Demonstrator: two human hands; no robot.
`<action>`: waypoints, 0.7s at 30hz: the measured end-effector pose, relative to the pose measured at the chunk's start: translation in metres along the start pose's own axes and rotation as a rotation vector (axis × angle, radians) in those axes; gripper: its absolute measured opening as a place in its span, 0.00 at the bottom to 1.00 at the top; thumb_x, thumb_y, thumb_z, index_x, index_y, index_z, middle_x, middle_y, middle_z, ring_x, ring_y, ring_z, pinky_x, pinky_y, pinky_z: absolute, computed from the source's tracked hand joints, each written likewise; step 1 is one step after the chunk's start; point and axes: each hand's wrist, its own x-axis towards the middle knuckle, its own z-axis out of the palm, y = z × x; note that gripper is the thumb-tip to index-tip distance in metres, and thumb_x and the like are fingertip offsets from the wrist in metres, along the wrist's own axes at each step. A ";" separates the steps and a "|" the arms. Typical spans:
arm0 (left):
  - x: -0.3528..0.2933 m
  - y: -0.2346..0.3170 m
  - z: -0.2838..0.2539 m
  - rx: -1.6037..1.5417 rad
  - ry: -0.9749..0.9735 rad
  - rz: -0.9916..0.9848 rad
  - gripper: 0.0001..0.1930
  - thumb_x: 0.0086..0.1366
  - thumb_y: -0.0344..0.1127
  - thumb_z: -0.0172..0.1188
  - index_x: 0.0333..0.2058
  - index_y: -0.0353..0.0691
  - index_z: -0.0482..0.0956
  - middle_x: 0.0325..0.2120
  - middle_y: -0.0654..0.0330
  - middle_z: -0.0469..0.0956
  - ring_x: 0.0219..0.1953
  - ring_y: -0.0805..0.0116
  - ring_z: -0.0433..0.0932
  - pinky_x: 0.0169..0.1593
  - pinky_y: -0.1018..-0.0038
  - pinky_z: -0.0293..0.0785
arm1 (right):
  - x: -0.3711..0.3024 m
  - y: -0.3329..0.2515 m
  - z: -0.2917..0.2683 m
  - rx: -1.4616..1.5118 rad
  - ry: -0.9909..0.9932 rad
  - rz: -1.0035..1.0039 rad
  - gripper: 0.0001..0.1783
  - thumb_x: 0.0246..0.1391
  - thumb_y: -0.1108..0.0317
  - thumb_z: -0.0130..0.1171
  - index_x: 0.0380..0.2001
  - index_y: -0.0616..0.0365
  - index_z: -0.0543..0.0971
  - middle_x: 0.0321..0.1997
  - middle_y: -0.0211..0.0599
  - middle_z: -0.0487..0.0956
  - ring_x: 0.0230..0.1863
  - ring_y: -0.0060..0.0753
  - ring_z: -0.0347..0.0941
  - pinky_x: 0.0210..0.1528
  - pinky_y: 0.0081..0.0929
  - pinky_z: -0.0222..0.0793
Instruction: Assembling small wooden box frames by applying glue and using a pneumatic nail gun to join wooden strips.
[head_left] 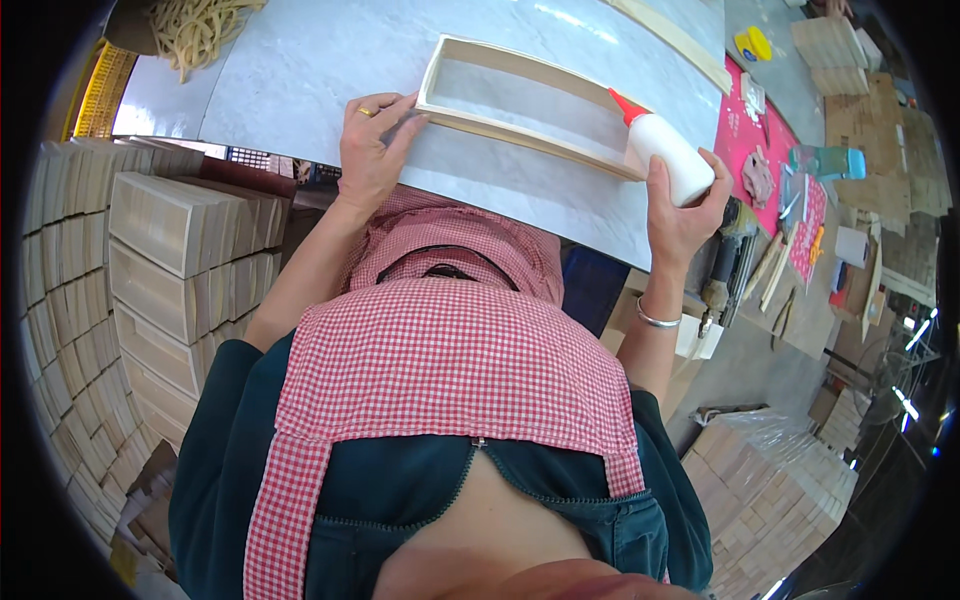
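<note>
Head view shows your left hand [378, 148] at the left end of a long, pale wooden frame [530, 143], its thumb and fingers pinched on the corner there. Your right hand [684, 208] is wrapped around a white squeeze bottle [668, 150], thumb on one side and fingers on the other. The bottle leans across the frame's right end, its red nozzle [627, 106] pointing up and to the left; whether the tip touches the wood, you cannot tell from here. The frame lies on the marbled grey tabletop [300, 90], near the edge closest to you, open side up. A heap of pale loops [205, 28] sits at the far left, and a thin wooden strip [680, 45] lies beyond the frame. Stacked wooden frames [160, 225] rise on your left; a pink sheet [735, 130] lies to the right.
</note>
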 end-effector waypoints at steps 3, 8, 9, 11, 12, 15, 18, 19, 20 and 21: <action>0.001 0.002 -0.001 -0.011 -0.015 -0.006 0.16 0.60 0.32 0.68 0.48 0.42 0.86 0.42 0.58 0.79 0.47 0.64 0.71 0.50 0.73 0.72 | -0.003 0.006 -0.010 0.000 0.041 0.047 0.31 0.45 0.67 0.75 0.51 0.62 0.73 0.45 0.43 0.78 0.40 0.38 0.76 0.43 0.31 0.74; 0.001 0.003 -0.002 0.000 -0.034 -0.019 0.16 0.61 0.32 0.68 0.49 0.42 0.85 0.43 0.58 0.79 0.47 0.64 0.71 0.50 0.73 0.71 | -0.004 0.013 -0.022 -0.019 0.096 0.088 0.30 0.45 0.67 0.75 0.51 0.62 0.73 0.44 0.43 0.78 0.40 0.38 0.75 0.43 0.31 0.74; 0.001 0.003 -0.002 0.008 -0.037 -0.022 0.16 0.61 0.32 0.68 0.49 0.42 0.85 0.43 0.58 0.78 0.47 0.64 0.71 0.50 0.73 0.71 | -0.004 0.015 -0.024 -0.030 0.104 0.086 0.30 0.45 0.67 0.75 0.51 0.61 0.73 0.44 0.43 0.79 0.40 0.38 0.75 0.43 0.31 0.74; 0.001 0.003 -0.002 0.015 -0.043 -0.023 0.16 0.61 0.32 0.68 0.49 0.41 0.85 0.43 0.58 0.78 0.47 0.64 0.71 0.50 0.73 0.71 | -0.004 0.017 -0.026 -0.045 0.113 0.086 0.30 0.45 0.67 0.75 0.51 0.61 0.73 0.44 0.43 0.79 0.40 0.38 0.75 0.43 0.31 0.74; 0.001 0.002 -0.002 0.016 -0.044 -0.022 0.16 0.61 0.32 0.68 0.49 0.41 0.85 0.43 0.58 0.78 0.47 0.64 0.71 0.50 0.73 0.71 | -0.004 0.019 -0.027 -0.051 0.118 0.077 0.30 0.45 0.67 0.75 0.51 0.61 0.73 0.44 0.43 0.79 0.39 0.38 0.75 0.43 0.31 0.74; 0.001 0.002 -0.002 0.023 -0.049 -0.020 0.16 0.62 0.33 0.67 0.49 0.41 0.85 0.43 0.58 0.78 0.48 0.64 0.71 0.50 0.73 0.71 | -0.004 0.021 -0.030 -0.068 0.131 0.051 0.30 0.45 0.67 0.75 0.50 0.61 0.73 0.44 0.43 0.79 0.39 0.37 0.75 0.43 0.31 0.74; 0.000 0.003 -0.001 0.016 -0.050 -0.023 0.16 0.62 0.33 0.67 0.49 0.41 0.85 0.44 0.58 0.78 0.48 0.65 0.71 0.50 0.73 0.71 | -0.007 0.020 -0.034 -0.063 0.122 0.072 0.30 0.45 0.67 0.75 0.51 0.61 0.73 0.44 0.43 0.79 0.39 0.37 0.75 0.42 0.31 0.74; 0.000 0.002 -0.001 0.013 -0.049 -0.025 0.16 0.62 0.33 0.67 0.49 0.41 0.85 0.44 0.58 0.78 0.48 0.65 0.71 0.50 0.73 0.71 | -0.007 0.020 -0.036 -0.061 0.117 0.082 0.30 0.45 0.67 0.75 0.51 0.61 0.73 0.44 0.43 0.79 0.39 0.37 0.75 0.42 0.31 0.74; 0.000 0.002 -0.001 0.009 -0.048 -0.027 0.16 0.62 0.33 0.67 0.49 0.41 0.85 0.44 0.58 0.78 0.48 0.65 0.71 0.50 0.73 0.71 | -0.008 0.019 -0.038 -0.058 0.113 0.091 0.30 0.45 0.67 0.75 0.51 0.61 0.73 0.44 0.43 0.79 0.39 0.37 0.75 0.42 0.31 0.74; 0.000 0.002 -0.001 0.009 -0.050 -0.028 0.16 0.62 0.33 0.67 0.49 0.41 0.85 0.44 0.58 0.78 0.48 0.65 0.71 0.50 0.73 0.71 | -0.010 0.018 -0.040 -0.059 0.112 0.093 0.30 0.45 0.67 0.75 0.51 0.61 0.73 0.44 0.43 0.79 0.39 0.37 0.75 0.42 0.31 0.74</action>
